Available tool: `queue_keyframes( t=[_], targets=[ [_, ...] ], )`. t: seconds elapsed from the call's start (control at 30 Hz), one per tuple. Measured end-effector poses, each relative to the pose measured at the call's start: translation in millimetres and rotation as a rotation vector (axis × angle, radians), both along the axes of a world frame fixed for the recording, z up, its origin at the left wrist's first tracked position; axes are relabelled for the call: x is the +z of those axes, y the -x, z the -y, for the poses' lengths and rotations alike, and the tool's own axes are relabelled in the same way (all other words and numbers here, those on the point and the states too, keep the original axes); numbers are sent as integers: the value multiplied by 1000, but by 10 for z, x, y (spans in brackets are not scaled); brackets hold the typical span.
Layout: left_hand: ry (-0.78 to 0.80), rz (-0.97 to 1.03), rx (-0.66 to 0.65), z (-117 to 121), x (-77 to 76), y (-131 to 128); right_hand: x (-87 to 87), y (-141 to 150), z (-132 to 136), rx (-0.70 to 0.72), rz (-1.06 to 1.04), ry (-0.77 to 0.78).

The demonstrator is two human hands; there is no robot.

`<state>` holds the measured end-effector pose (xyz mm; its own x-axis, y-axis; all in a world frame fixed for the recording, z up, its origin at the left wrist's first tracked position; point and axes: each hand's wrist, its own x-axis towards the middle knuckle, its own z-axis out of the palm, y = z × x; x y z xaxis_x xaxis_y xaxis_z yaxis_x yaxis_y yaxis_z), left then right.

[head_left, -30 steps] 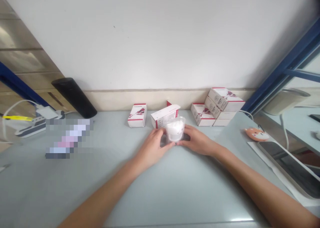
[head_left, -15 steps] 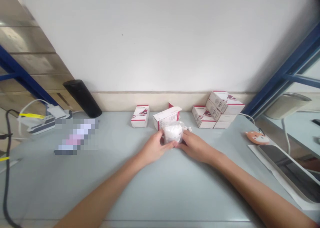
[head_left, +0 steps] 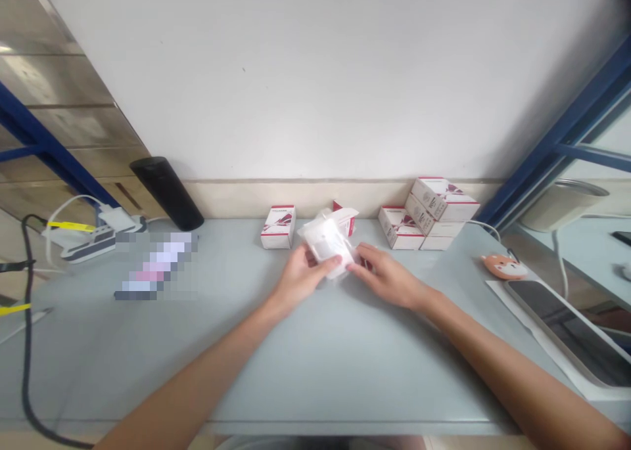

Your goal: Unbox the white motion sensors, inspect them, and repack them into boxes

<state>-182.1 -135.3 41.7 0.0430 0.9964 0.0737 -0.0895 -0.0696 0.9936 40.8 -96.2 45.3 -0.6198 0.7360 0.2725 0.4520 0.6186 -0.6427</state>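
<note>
A small white device wrapped in a clear plastic bag (head_left: 326,245) is held up over the grey table (head_left: 315,371). My left hand (head_left: 300,276) grips it from the left with thumb and fingers. On the right, the fingertips of my right hand (head_left: 387,278) touch the bag's lower edge. Just behind the bag lies an opened white-and-red box (head_left: 345,219), partly hidden by it.
A closed white-and-red box (head_left: 279,226) stands left of the open one; a stack of three (head_left: 434,217) sits at the right. A black cylinder (head_left: 165,192), a power strip (head_left: 93,240), a black cable (head_left: 27,345), an orange animal-shaped charm (head_left: 503,266) and a tablet (head_left: 566,335) lie around.
The bagged white device has been lifted and tilted to the left, in front of the open box. Both hands moved slightly with it.
</note>
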Motion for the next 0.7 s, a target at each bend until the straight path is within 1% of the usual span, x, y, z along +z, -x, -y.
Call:
queue_keyframes(
  t=[0.07,0.13,0.2,0.23,0.3,0.4,0.47,0.57,0.7],
  targets=[
    [37,167,20,-12,45,6,61,7,11,-51,-92,7],
    [72,295,-16,-7,87,-1,101,14,18,-88,-164,-1],
    [123,395,-65,9,113,-19,125,17,22,-138,-241,29],
    [152,431,-78,18,120,-30,134,16,24,-161,-296,71],
    [198,483,-81,34,122,-52,151,16,36,-166,-420,211],
    [199,505,-58,47,109,-75,158,51,85,-48,-516,481],
    [171,491,-65,47,90,-81,133,118,137,-9,-549,584],
    [124,453,-74,38,64,-83,69,248,204,-75,-665,571],
    [89,456,-68,39,97,-85,30,325,198,-131,-823,469]
  ],
)
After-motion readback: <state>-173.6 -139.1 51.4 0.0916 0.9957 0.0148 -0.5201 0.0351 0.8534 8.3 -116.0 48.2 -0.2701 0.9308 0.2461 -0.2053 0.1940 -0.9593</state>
